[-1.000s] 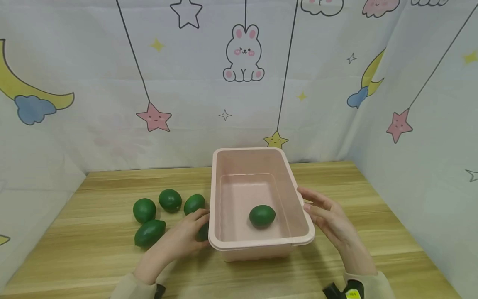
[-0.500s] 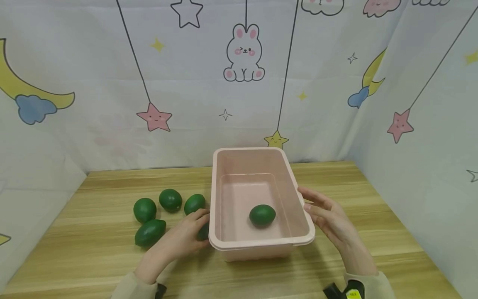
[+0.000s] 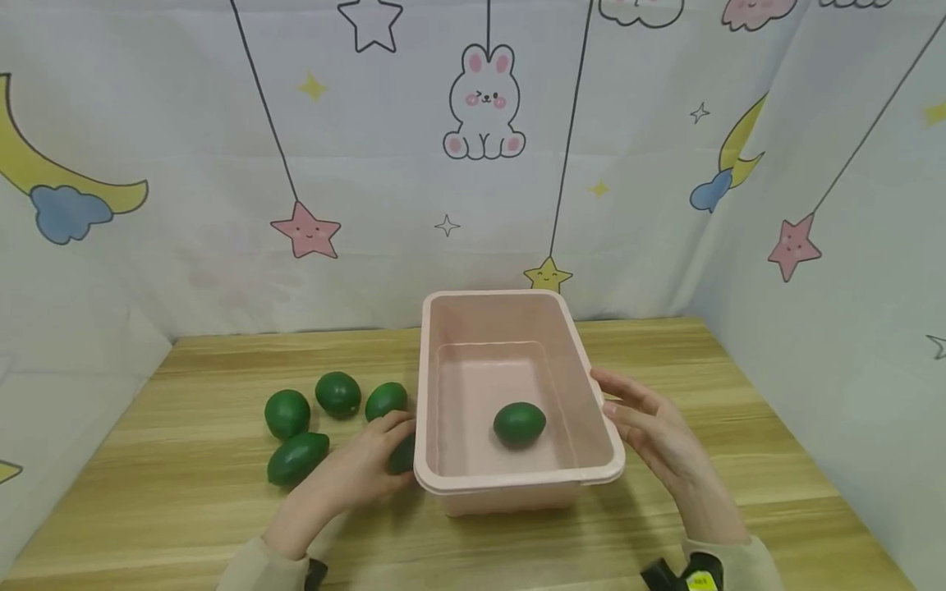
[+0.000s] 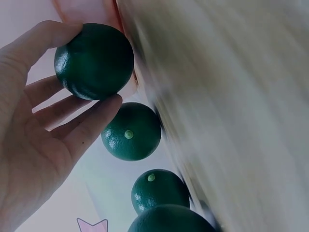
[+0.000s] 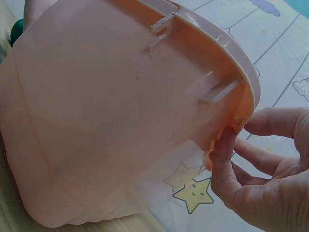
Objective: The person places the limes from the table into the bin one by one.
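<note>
A pale pink plastic bin (image 3: 480, 484) stands on the table with one green lime (image 3: 520, 423) lying inside it. Just left of the bin, my left hand (image 3: 362, 464) holds another lime (image 4: 96, 62) between thumb and fingers; in the head view the hand and the bin's rim partly cover that lime. My right hand (image 3: 661, 435) pinches the right rim of the bin; the right wrist view has its thumb (image 5: 223, 166) under the rim and the index finger on the outer edge.
Several more limes, among them a far one (image 3: 337, 394) and a near one (image 3: 298, 459), lie on the wooden table (image 3: 185, 509) to the left of the left hand. A white curtain (image 3: 369, 164) with cartoon prints hangs behind and at both sides.
</note>
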### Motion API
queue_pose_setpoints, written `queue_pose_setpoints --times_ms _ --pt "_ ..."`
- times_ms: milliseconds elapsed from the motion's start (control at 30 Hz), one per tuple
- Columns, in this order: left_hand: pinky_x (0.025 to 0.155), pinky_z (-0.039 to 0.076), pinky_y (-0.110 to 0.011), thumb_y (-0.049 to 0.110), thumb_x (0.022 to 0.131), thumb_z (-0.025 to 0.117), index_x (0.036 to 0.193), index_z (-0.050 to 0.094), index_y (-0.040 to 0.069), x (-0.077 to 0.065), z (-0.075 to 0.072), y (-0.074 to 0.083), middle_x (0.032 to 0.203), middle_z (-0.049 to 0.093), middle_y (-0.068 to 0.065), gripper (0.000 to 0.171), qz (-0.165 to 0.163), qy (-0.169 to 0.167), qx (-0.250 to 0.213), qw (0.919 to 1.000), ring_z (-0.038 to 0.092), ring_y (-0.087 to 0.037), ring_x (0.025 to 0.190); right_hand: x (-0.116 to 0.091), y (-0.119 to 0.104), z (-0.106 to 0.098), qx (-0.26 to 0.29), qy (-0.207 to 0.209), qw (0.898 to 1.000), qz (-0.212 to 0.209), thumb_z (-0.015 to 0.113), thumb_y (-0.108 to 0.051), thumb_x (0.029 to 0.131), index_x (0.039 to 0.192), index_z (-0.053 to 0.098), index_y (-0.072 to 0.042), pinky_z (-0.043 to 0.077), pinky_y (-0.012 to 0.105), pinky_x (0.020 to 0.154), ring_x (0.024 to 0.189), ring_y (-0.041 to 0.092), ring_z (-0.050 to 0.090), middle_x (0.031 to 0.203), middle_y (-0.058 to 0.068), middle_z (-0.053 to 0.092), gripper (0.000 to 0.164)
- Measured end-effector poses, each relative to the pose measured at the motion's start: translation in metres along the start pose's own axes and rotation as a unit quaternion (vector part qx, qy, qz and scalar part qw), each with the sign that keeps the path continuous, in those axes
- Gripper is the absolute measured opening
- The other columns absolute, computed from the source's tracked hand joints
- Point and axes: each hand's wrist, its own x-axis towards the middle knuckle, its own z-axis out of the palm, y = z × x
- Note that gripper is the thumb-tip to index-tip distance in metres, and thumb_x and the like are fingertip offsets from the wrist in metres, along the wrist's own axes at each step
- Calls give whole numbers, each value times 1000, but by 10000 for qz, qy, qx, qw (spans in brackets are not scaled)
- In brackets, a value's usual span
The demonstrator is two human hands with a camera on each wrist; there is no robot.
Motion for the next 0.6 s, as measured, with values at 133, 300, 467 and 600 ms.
queue_pose_setpoints --times_ms 133,300,467,600 --pt "98 50 -45 22 75 79 130 57 5 -1 -2 0 130 56 -12 62 -133 -3 -30 9999 58 -29 119 0 0 0 -17 -32 10000 -27 53 -5 96 141 46 -7 52 23 94 113 8 59 129 -8 56 45" --pt "94 52 -45 19 75 79 134 54 5 -2 -7 1 133 54 -12 66 -353 -47 -66 9993 58 -29 118 0 0 0 -42 -48 10000 -36 52 -5 96 141 46 -7 52 23 94 113 8 59 129 -8 56 45" --pt "90 54 -42 18 74 79 134 54 4 -4 -12 2 131 55 -13 67 -215 80 110 9997 60 -29 116 0 0 0 -18 -37 10000 -37 52 -5 96 140 47 -8 52 23 94 113 7 60 128 -8 57 44" --pt "90 54 -42 19 73 80 133 54 2 -4 -15 4 130 56 -14 68 -56 251 237 9994 60 -30 115 0 0 0 32 -45 10000 -43 52 -4 96 139 49 -8 52 23 94 112 8 60 128 -8 58 44"
